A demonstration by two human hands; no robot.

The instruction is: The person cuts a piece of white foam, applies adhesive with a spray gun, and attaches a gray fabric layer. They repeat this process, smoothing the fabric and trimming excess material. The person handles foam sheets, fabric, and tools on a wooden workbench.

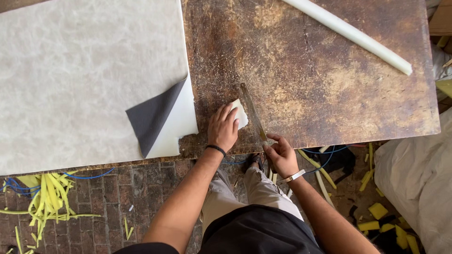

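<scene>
Your left hand [222, 127], fingers together, presses a white scrap [240, 114] on the table [320, 80]; at its 3 o'clock, your right hand [281, 155] pinches a knife [253, 113].

Pale tube [351, 34], yellow foam strips [47, 197], grey-backed sheet [84, 80].

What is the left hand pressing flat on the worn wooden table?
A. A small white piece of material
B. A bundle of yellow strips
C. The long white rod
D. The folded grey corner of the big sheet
A: the left hand lies on a small white piece beside the long knife that the right hand grips; the white rod lies far off.
</scene>
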